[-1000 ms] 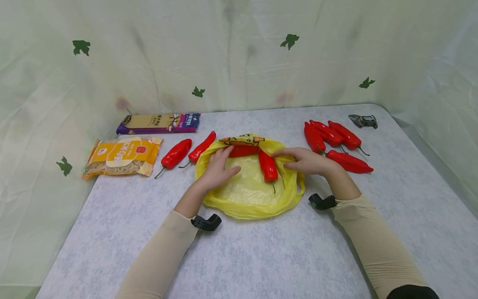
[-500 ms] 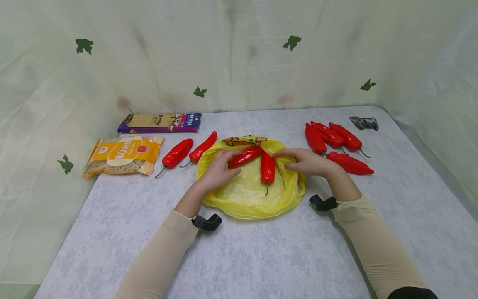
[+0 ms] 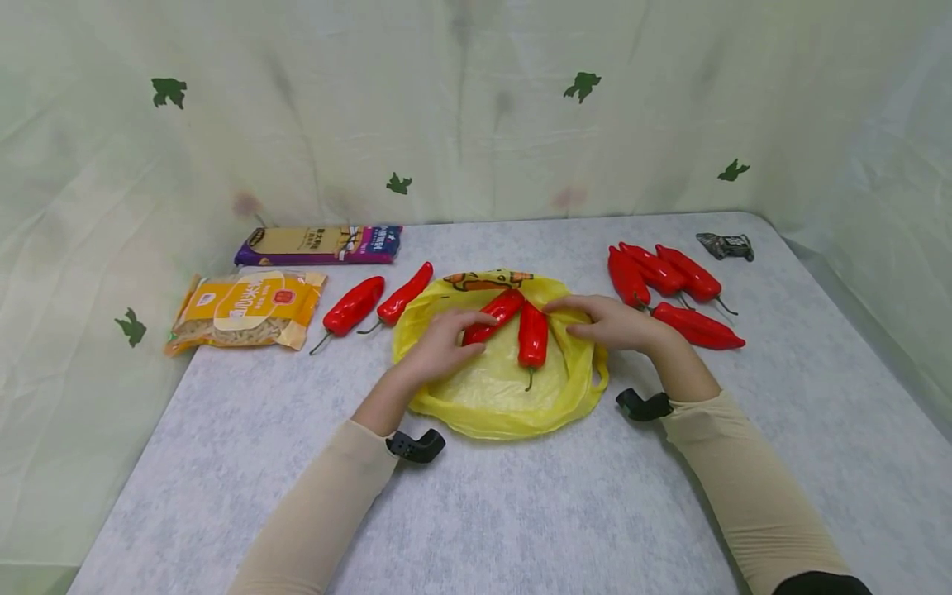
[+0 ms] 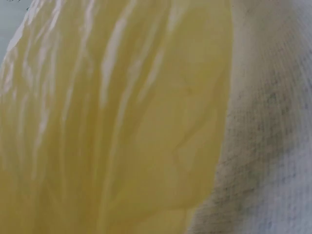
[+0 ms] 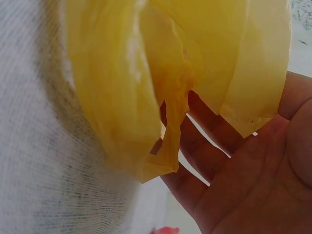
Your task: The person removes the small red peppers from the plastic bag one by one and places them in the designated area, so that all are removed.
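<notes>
A yellow plastic bag (image 3: 476, 417) lies with its mouth spread wide on the table, two red peppers inside. My left hand (image 3: 440, 347) reaches into it, fingers and thumb round the lower end of the left pepper (image 3: 500, 312). Beside that one, the other red pepper (image 3: 532, 337) points its stem toward me. My right hand (image 3: 613, 322) holds the bag's right rim between thumb and fingers; in the right wrist view its fingers (image 5: 202, 151) pass behind the yellow film. Only bag film (image 4: 117, 126) and table cloth show in the left wrist view, not the hand.
Left of the bag lie two red peppers (image 3: 353, 305), an orange-yellow bag of grain (image 3: 245, 310) and a purple noodle packet (image 3: 320, 245). Several red peppers (image 3: 692, 273) lie together at the right, near a small dark packet (image 3: 725, 245).
My left hand has come off the bag's far-left rim onto the left pepper, which has turned and shifted toward me. The other pepper's stem end has swung slightly left. My right hand stays put.
</notes>
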Demonstrator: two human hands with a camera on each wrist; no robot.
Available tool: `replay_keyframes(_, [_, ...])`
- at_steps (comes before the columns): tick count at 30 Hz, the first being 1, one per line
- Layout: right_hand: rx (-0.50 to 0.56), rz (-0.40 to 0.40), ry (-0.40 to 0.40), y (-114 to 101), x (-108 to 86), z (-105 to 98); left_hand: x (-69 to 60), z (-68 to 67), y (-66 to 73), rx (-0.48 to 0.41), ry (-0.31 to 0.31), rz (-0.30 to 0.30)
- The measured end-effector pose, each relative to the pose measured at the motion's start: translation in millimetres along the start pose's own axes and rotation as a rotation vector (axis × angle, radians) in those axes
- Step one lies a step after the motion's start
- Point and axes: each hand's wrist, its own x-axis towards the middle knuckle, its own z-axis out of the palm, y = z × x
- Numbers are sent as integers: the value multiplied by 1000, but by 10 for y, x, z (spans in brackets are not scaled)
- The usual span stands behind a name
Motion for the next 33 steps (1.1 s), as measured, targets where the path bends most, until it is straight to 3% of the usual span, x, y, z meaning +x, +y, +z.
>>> replay_keyframes(6, [-3, -2, -1, 24, 10, 4, -14, 21, 17, 7, 16, 2])
replay_keyframes(15, [-3, -8, 1, 17, 18, 6, -6, -7, 61, -133, 114, -154])
replay_keyframes(25, [2, -4, -2, 9, -15, 18, 7, 52, 56, -102, 128, -161])
replay_keyframes(33, [5, -5, 8, 5, -12, -5, -68, -141, 115, -148, 166, -163])
